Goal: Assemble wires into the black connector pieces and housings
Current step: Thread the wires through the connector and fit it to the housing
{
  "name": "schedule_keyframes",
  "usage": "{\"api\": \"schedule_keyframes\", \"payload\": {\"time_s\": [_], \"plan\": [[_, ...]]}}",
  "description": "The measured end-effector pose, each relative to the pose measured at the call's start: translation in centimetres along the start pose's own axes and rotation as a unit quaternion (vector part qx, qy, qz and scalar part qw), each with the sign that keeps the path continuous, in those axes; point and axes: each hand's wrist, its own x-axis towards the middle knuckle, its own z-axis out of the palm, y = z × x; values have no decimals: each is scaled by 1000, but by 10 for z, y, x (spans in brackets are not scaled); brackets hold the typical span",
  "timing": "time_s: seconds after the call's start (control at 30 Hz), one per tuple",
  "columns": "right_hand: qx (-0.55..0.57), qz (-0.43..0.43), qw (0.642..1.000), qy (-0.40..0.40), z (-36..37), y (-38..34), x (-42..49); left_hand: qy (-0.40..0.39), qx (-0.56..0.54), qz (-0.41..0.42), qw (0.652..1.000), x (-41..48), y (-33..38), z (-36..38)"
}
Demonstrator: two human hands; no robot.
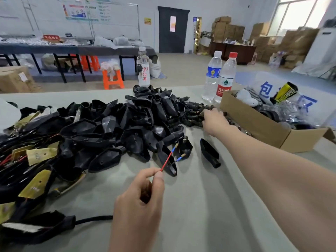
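Note:
My left hand (140, 199) pinches a wire pair (168, 160) between thumb and forefinger: a red and a black lead, each ending in a blue sleeve with a brass tip. My right hand (213, 120) reaches far across the table into a heap of small black connector pieces (192, 113); its fingertips are down among them, and whether they hold one is hidden. A large pile of black housings (116, 128) fills the table's middle. One housing (209, 151) lies alone below my right wrist.
A cardboard box (258, 126) of mixed items sits at the right. Three water bottles (211, 75) stand behind the piles. Wired assemblies with gold plates (38, 155) crowd the left side. A black cable (94, 218) runs from the lower left. Bare grey table (209, 206) lies near me.

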Motion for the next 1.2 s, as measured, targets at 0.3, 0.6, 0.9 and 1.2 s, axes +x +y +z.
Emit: {"api": "schedule_keyframes", "payload": {"time_s": [0.3,0.6,0.9,1.2], "plan": [[-34,-21,999,-12,4,23,-22,-27,-17,-10,999,1,-4,1],[526,-40,847,73,-35,-1,-143,-57,28,-3,998,-11,15,-3],[912,112,383,-89,7,-15,-247,-114,48,58,991,-21,27,-9],[898,36,418,-135,0,-22,-249,-95,85,74,989,-14,19,-2]]}}
